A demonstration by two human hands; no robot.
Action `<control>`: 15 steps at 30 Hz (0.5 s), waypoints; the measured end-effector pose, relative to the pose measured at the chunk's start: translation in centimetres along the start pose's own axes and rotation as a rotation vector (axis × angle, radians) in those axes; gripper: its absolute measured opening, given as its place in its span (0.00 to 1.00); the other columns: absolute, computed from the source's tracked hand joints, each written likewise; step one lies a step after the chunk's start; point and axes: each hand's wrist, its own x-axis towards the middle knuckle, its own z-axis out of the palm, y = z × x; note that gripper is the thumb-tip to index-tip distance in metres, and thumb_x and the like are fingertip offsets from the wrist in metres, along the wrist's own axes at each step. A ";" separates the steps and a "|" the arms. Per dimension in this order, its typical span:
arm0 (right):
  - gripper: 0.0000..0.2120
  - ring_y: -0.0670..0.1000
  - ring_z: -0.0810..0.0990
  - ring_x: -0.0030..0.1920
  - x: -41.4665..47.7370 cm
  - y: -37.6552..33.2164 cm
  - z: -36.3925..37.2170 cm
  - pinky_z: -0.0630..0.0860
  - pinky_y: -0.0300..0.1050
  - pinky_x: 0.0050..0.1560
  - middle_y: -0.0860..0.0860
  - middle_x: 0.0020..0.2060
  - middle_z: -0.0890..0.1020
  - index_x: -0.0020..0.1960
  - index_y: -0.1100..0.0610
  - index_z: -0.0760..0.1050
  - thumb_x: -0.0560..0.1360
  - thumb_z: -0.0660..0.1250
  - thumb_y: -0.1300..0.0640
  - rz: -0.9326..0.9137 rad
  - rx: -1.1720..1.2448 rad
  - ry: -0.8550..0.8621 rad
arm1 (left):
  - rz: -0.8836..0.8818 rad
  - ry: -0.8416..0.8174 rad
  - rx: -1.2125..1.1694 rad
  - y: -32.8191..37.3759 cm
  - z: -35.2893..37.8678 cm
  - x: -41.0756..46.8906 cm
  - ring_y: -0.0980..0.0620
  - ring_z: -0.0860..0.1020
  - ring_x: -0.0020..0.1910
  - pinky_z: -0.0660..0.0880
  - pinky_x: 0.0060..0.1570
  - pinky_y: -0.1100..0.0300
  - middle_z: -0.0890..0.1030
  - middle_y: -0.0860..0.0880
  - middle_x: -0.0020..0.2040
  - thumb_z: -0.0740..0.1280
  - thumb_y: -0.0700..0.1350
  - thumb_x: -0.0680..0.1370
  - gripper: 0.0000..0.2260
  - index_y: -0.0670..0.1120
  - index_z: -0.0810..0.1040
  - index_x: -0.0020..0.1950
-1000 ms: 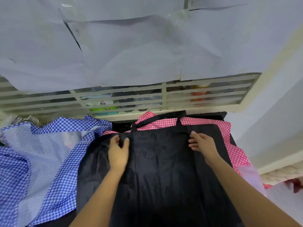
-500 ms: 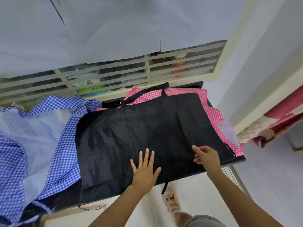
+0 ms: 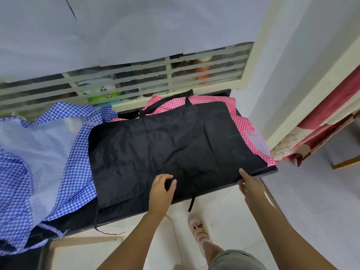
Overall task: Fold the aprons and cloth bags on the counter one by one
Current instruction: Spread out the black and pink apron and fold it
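Obs., head view. Black crinkled cloth piece with straps (image 3: 171, 151) lies spread flat on the dark counter (image 3: 263, 173), centre-right, its near hem along the counter's near edge. Apron or bag: cannot tell. Two black straps form a loop at its far edge; one thin black strap (image 3: 191, 203) hangs off the near edge toward the floor.

Left hand (image 3: 161, 191): on the near hem, left of that strap. Fingers curled, thumb opposed, a small bunch of the black cloth pinched between them.

Right hand (image 3: 251, 185): at the near right corner of the black cloth. Index finger lies straight on top of the fabric, the other fingers are tucked below the edge, so the corner is gripped between them.

Under the black piece: pink-and-white gingham cloth (image 3: 241, 121), showing along the far and right sides. Left of it, touching: blue-and-white gingham apron with pale blue panels (image 3: 64, 151), rumpled, draped over the near edge.

Far side: cream louvred window grille (image 3: 167, 75), upper part covered by white paper sheets (image 3: 126, 30). Below the counter: white tiled floor (image 3: 303, 207), one foot in a pink slipper (image 3: 198, 228).
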 end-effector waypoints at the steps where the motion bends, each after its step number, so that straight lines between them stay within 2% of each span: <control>1: 0.18 0.52 0.78 0.41 0.0 0.2 0.2 0.76 0.43 0.44 0.57 0.47 0.80 0.56 0.64 0.74 0.73 0.72 0.53 -0.036 0.011 0.064 | -0.089 0.102 -0.137 -0.1 -0.7 -1.0 0.47 0.79 0.51 0.75 0.50 0.58 0.81 0.48 0.49 0.64 0.48 0.80 0.08 0.45 0.80 0.48; 2: 0.17 0.52 0.78 0.42 -0.1 0.3 0.3 0.75 0.44 0.44 0.58 0.49 0.80 0.54 0.63 0.73 0.73 0.73 0.53 -0.063 0.030 0.127 | -0.208 0.181 -0.258 -0.4 -1.3 -1.8 0.46 0.80 0.41 0.75 0.41 0.59 0.81 0.46 0.39 0.65 0.47 0.79 0.11 0.43 0.79 0.40; 4: 0.13 0.52 0.78 0.41 -0.6 0.6 0.3 0.75 0.44 0.42 0.62 0.51 0.80 0.48 0.61 0.74 0.72 0.73 0.53 -0.029 0.098 0.148 | -0.507 0.243 -0.452 -1.8 -2.3 -3.4 0.48 0.76 0.31 0.71 0.32 0.61 0.78 0.45 0.30 0.65 0.49 0.79 0.17 0.40 0.77 0.34; 6: 0.15 0.53 0.79 0.43 -1.1 1.2 0.3 0.76 0.42 0.42 0.59 0.49 0.80 0.53 0.62 0.74 0.73 0.73 0.53 0.100 0.154 -0.016 | -0.785 0.140 -0.570 -3.2 -3.0 -4.8 0.50 0.73 0.28 0.69 0.29 0.61 0.76 0.45 0.28 0.66 0.54 0.77 0.20 0.40 0.76 0.34; 8: 0.20 0.54 0.80 0.44 -2.0 2.3 0.8 0.76 0.43 0.40 0.57 0.47 0.79 0.59 0.64 0.73 0.74 0.71 0.53 0.214 0.094 -0.210 | -0.943 0.044 -0.658 -4.2 -3.1 -5.8 0.49 0.74 0.30 0.70 0.30 0.61 0.78 0.44 0.30 0.68 0.58 0.75 0.21 0.39 0.77 0.38; 10: 0.19 0.55 0.80 0.45 -2.8 3.4 1.5 0.77 0.45 0.44 0.58 0.48 0.79 0.60 0.65 0.72 0.75 0.70 0.54 0.259 0.016 -0.288 | -0.991 0.029 -0.742 -4.8 -2.9 -6.0 0.48 0.78 0.34 0.74 0.34 0.61 0.82 0.42 0.35 0.69 0.56 0.75 0.20 0.37 0.79 0.44; 12: 0.19 0.56 0.81 0.47 -3.4 4.0 2.1 0.77 0.47 0.50 0.58 0.51 0.79 0.59 0.64 0.71 0.75 0.70 0.53 0.242 -0.035 -0.293 | -0.980 0.077 -0.878 -4.8 -2.9 -5.9 0.46 0.81 0.40 0.78 0.40 0.60 0.83 0.42 0.41 0.70 0.51 0.76 0.16 0.37 0.79 0.46; 15: 0.20 0.55 0.79 0.51 -3.9 4.4 2.9 0.76 0.49 0.55 0.56 0.49 0.80 0.56 0.62 0.71 0.74 0.70 0.49 0.188 -0.097 -0.252 | -0.945 0.124 -1.001 -5.0 -3.3 -5.7 0.47 0.83 0.45 0.79 0.46 0.59 0.83 0.45 0.37 0.70 0.46 0.76 0.12 0.37 0.80 0.46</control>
